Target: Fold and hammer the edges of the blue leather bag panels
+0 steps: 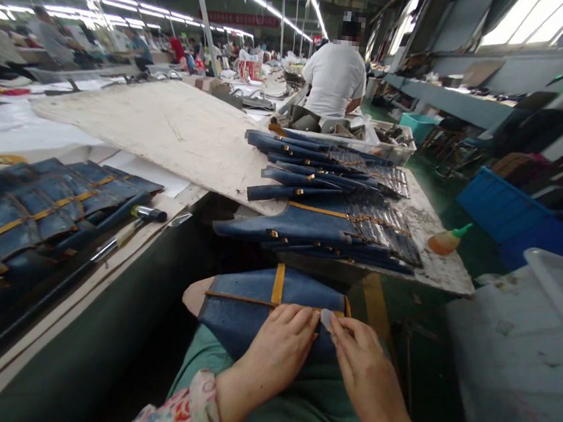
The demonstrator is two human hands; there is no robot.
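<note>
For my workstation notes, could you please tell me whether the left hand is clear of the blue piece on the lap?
No, the left hand rests on the blue piece, near a yellow strip.

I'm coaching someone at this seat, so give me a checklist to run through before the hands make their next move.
1. Blue piece supported on the lap: ok.
2. Left hand resting on it: ok.
3. Right hand holding the pale object: ok.
4. Lengthwise strip fully visible: not ok, the left hand covers part.
5. Strip firmly attached all along: cannot tell.
</note>
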